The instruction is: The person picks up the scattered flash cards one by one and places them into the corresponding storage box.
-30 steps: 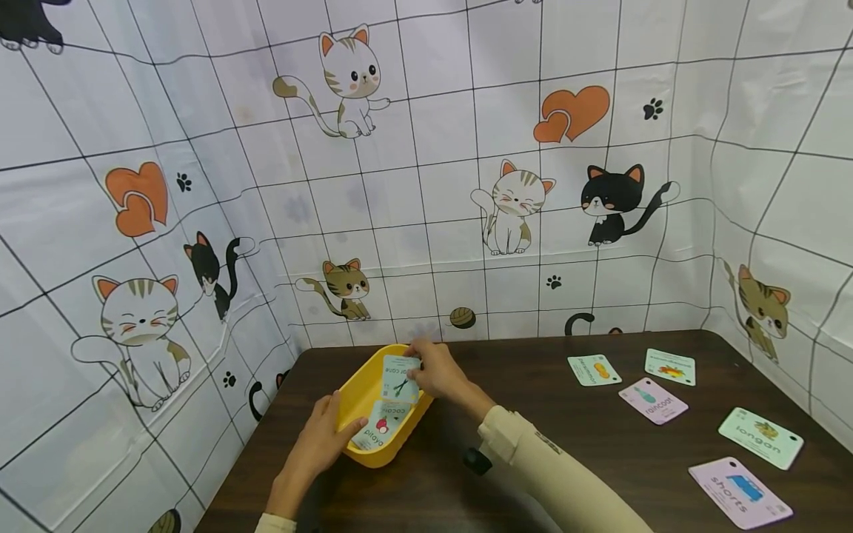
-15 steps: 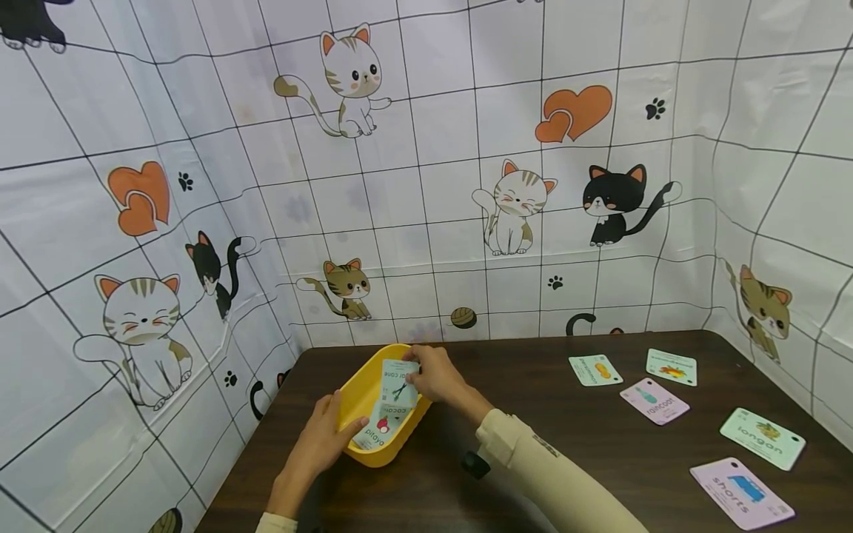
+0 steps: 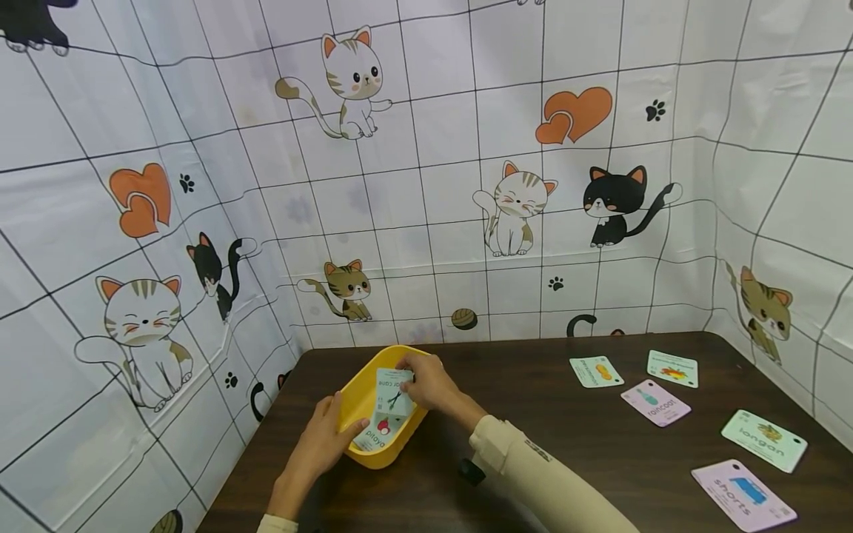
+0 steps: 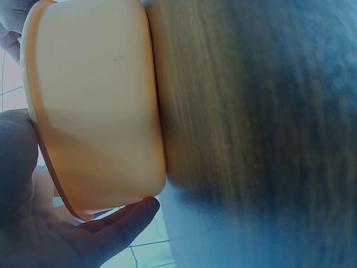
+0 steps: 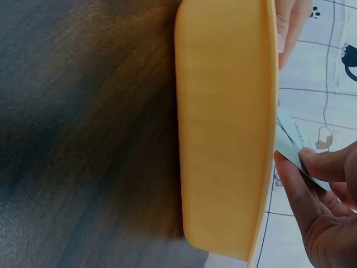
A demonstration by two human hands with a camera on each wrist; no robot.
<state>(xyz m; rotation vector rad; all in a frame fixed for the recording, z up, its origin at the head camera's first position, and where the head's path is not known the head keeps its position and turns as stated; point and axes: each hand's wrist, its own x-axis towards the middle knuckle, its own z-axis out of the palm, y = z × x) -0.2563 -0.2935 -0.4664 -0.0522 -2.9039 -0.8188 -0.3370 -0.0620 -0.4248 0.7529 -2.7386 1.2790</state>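
Observation:
My left hand [image 3: 321, 438] grips the near left corner of a yellow plastic basin [image 3: 403, 440], its thumb over the rim [image 4: 34, 61] and its fingers along the outer wall. My right hand [image 3: 432, 382] reaches over the basin's far right side and pinches a pale green card [image 3: 389, 396] between thumb and fingers; the lettering "ar cane" shows upside down on it. In the right wrist view the card [image 5: 290, 134] stands tilted above the rim. Below it inside the basin lies a "pitaya" card [image 3: 380, 435], partly covered by the held one.
To the right on the dark wooden table [image 3: 533, 414] lie several cards: a purple "shorts" card [image 3: 743, 494], a green "longan" card [image 3: 763, 441], a purple "raincoat" card [image 3: 656, 403] and two green ones farther back. A cat-print sheet [image 3: 426, 185] hangs behind and at both sides.
My right hand has shifted slightly left and nearer with the held card, which now covers more of the cards below it. My left hand stays at the basin's corner.

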